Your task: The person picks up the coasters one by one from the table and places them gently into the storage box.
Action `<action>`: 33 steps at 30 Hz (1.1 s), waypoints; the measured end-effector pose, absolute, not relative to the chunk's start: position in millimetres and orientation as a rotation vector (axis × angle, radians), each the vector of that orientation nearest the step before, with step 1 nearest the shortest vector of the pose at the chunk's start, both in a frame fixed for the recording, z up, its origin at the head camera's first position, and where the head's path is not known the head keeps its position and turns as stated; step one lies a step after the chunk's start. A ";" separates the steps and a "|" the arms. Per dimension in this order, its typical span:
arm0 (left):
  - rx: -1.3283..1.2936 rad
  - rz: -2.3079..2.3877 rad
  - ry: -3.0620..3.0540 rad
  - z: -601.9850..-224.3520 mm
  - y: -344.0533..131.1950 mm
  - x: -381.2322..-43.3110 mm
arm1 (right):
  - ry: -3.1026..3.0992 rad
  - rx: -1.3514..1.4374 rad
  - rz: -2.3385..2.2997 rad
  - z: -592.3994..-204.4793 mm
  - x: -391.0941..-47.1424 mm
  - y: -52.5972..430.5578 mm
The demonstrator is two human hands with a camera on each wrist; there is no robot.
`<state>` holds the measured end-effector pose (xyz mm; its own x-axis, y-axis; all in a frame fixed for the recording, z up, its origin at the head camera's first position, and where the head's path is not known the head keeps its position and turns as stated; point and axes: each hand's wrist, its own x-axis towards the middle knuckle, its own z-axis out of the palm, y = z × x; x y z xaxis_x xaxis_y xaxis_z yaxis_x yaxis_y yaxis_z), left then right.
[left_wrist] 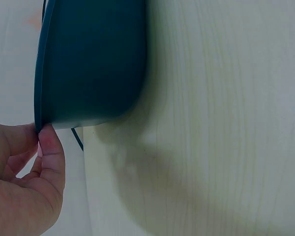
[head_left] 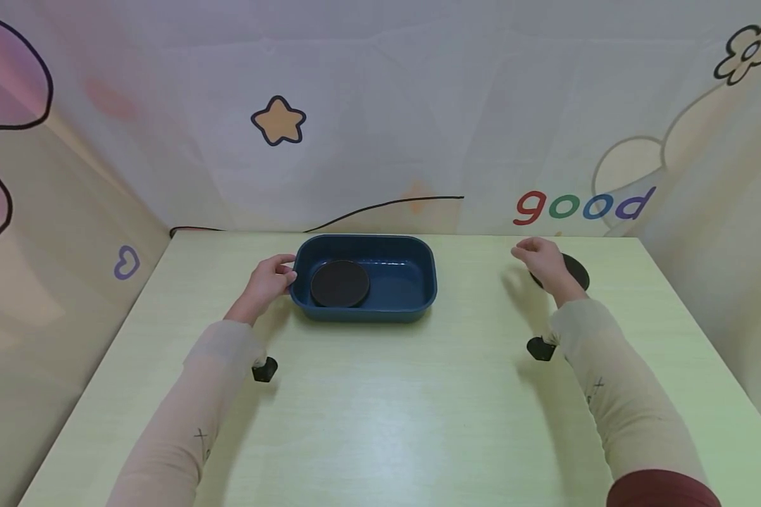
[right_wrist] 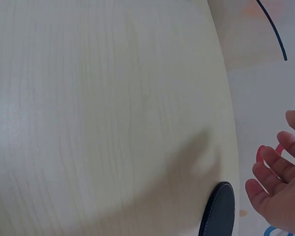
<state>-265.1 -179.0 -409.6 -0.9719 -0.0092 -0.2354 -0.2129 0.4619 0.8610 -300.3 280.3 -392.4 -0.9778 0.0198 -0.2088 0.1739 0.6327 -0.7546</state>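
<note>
A deep blue rectangular dish [head_left: 393, 315] stands near the back of the table, left of middle. My left hand [head_left: 271, 278] pinches its left rim between thumb and fingers, as the left wrist view shows close up on the dish's wall [left_wrist: 93, 59]. Inside the dish, toward its left end, lies a round black coaster [head_left: 340, 283]. A second black coaster [head_left: 577, 271] with a stitched edge lies on the table at the right. Over it hovers my right hand [head_left: 542, 260], partly hiding it. Its fingers are loosely bent and hold nothing; in the right wrist view they are apart from the coaster [right_wrist: 219, 209].
The pale wooden table [head_left: 387, 415] ends at a printed cloth backdrop [head_left: 380, 127] right behind the dish. Cloth also hangs along the left and right sides. A black wrist-worn piece [head_left: 265, 370] sits under the left sleeve, and another [head_left: 540, 348] under the right.
</note>
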 end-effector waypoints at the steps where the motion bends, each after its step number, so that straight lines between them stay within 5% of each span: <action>1: -0.192 1.523 2.511 -409.3 -179.1 -264.8 | 2.686 0.157 -1.231 -393.8 -300.2 282.8; 33: -0.194 1.508 2.520 -410.4 -179.2 -266.4 | 2.758 -0.034 -0.387 -444.0 -281.7 322.2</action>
<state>-266.4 -179.2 -410.4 -0.9717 -0.0106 -0.2359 -0.2129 0.4717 0.8557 -281.7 322.2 -444.0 -0.9368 -0.0722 -0.3423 0.0249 0.9622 -0.2712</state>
